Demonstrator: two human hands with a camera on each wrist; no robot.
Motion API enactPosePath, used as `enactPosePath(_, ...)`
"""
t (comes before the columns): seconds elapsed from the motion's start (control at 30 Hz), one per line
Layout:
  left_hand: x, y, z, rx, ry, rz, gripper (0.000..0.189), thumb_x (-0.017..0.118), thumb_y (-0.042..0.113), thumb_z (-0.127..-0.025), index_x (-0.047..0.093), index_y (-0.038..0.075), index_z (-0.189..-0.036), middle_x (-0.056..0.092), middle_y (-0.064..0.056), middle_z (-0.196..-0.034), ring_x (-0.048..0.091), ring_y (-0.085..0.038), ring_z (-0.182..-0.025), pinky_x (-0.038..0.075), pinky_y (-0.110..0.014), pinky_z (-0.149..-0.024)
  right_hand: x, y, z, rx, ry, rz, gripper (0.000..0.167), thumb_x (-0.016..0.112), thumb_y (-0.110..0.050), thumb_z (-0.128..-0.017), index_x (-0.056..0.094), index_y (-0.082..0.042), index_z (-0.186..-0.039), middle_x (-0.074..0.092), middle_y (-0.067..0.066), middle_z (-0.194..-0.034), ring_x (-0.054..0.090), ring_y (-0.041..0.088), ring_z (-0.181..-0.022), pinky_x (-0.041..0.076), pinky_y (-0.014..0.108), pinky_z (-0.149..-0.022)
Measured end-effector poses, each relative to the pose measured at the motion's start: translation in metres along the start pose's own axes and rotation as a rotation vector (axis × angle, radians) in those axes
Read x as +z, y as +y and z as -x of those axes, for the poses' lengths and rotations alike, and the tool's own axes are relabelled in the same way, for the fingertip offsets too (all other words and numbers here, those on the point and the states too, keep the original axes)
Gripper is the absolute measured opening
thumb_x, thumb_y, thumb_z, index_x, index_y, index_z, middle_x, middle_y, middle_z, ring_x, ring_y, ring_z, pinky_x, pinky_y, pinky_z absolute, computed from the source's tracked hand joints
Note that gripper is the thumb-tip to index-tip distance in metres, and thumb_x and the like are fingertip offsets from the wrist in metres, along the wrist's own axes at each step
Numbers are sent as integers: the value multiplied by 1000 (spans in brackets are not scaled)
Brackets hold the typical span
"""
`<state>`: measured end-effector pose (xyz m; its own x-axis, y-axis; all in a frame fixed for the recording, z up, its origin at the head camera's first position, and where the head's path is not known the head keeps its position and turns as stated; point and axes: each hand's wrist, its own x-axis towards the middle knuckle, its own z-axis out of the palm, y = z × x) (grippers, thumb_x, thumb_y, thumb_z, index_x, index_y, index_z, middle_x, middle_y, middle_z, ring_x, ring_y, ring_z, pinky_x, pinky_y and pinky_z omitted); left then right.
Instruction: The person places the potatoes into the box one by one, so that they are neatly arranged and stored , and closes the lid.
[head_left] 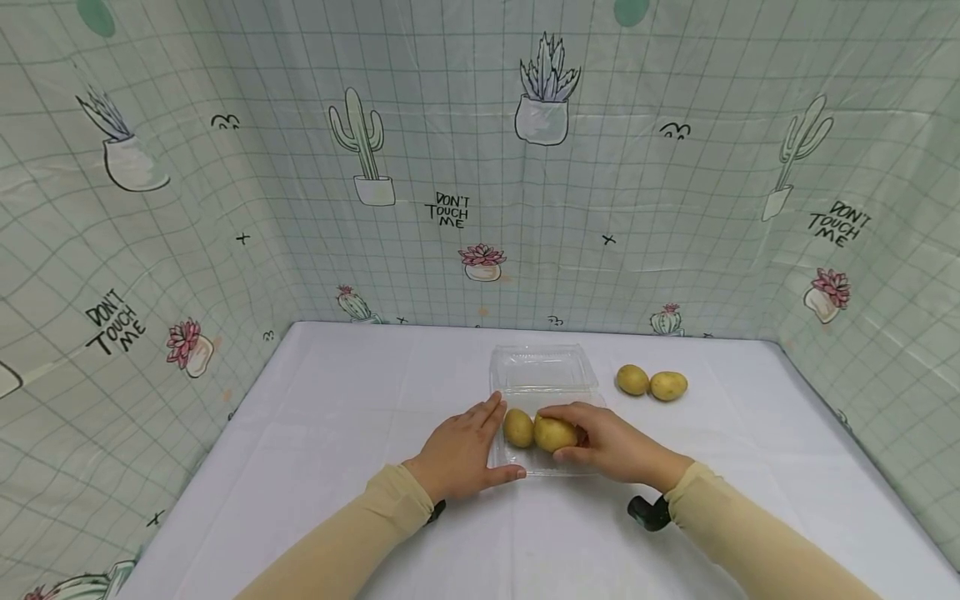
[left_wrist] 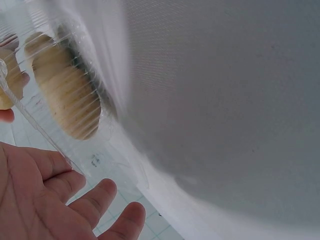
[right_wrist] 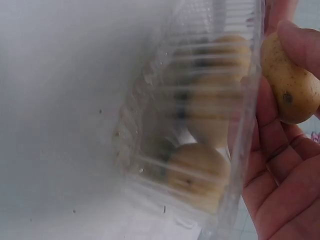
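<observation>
A clear plastic clamshell box [head_left: 517, 463] lies on the table with its lid [head_left: 545, 367] folded back, away from me. Inside its base rests a potato [head_left: 518, 427], and the right wrist view shows more potatoes [right_wrist: 197, 175] through the ribbed wall. My right hand [head_left: 618, 446] grips another potato [right_wrist: 287, 82] between thumb and fingers, raised above the rim at the box's right half. At the left side is my left hand [head_left: 461, 450], fingers extended along the box's edge and thumb by the front corner; its fingertips [left_wrist: 62, 162] meet the plastic rim.
Two loose potatoes, one rounder [head_left: 632, 380] and one longer [head_left: 669, 386], lie side by side to the right of the lid. A white cloth covers the table [head_left: 375, 392]. Behind it and at both sides hangs a grid-patterned curtain [head_left: 420, 275] with cactus drawings.
</observation>
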<state>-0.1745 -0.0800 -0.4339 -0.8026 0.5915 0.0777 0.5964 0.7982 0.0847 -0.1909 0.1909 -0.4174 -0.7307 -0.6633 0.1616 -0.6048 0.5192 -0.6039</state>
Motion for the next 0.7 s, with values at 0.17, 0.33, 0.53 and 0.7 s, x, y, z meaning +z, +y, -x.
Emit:
enactPosePath(0.17, 0, 0, 0, 2, 7, -1, 100, 43, 75, -92, 27, 0, -156, 22, -14, -162, 34, -27, -143, 39, -41, -108, 5, -2, -2, 9, -21, 10, 58, 75, -26, -91, 54, -10, -142, 59, 1, -129, 56, 16, -109, 50, 37, -90)
enactPosePath(0.33, 0, 0, -1, 6, 18, -2, 100, 45, 74, -92, 28, 0, -156, 23, -14, -162, 35, -27, -143, 41, -42, -107, 9, -5, -4, 1, -24, 45, 56, 74, -28, -92, 55, -9, -141, 59, 5, -133, 54, 19, -111, 49, 39, -91)
enactPosePath(0.53, 0, 0, -1, 5, 15, -1, 99, 45, 74, -92, 27, 0, -156, 23, -14, -162, 35, -27, -143, 40, -41, -107, 15, -8, -6, -6, -21, 58, 56, 73, -30, -93, 56, -5, -139, 58, 9, -135, 53, 17, -106, 50, 37, -88)
enactPosePath(0.7, 0, 0, -1, -1, 9, 4, 98, 46, 73, -92, 27, 1, -157, 23, -13, -162, 35, -27, -143, 40, -41, -107, 17, -8, -7, 7, -33, 36, 57, 73, -31, -93, 55, -4, -140, 58, 9, -135, 54, 13, -101, 51, 32, -85)
